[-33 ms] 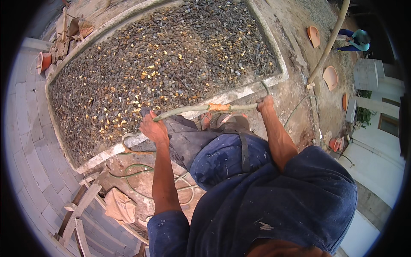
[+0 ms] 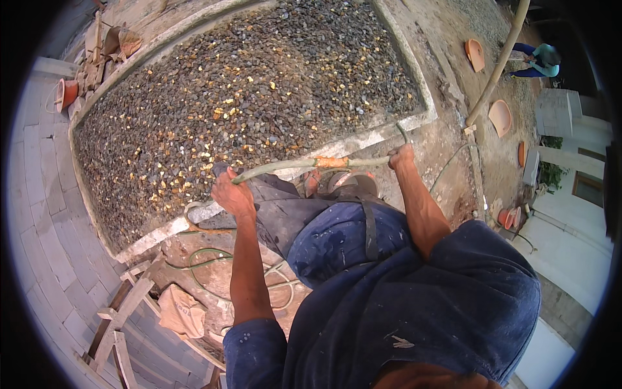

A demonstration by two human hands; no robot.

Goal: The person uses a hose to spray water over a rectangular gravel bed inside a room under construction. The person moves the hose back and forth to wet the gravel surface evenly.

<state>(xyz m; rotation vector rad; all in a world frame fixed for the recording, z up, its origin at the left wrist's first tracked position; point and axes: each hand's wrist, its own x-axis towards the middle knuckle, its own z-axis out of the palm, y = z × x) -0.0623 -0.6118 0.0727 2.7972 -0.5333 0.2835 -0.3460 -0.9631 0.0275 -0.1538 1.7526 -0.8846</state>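
Hold the hose level and spare its wrapped middle

At the far left an orange bucket (image 2: 67, 95) stands well clear of the hands, and nearer, a wooden frame (image 2: 123, 311) and a pale sack (image 2: 181, 311) lie below the concrete rim (image 2: 159, 236) of the gravel bed (image 2: 259, 97). Just right of the sack, thin green tubing (image 2: 207, 251) lies in loose loops on the ground; it would be wise to watch these, since a loop could snag a foot or drag on the frame.

The left hand (image 2: 234, 196) has its fingers closed around the left part of the pale green hose (image 2: 278, 166); whether the hose ends there or runs on under the palm, I cannot tell. A firm, unpinched hold should serve best here. From that hand the hose spans in front of the body, near the rim, in a shallow arc. At mid-span sits an orange-brown wrap (image 2: 332, 162) — probably the weakest place, so any bend or twist is better taken elsewhere.

The right hand (image 2: 402, 157) grips the other part of the span, its fingers curled shut over the hose. Matching the two hands in height and turning them together should avoid a kink. Farther right, a long pole (image 2: 499, 71) stands apart — worth allowing for before swinging that elbow out.
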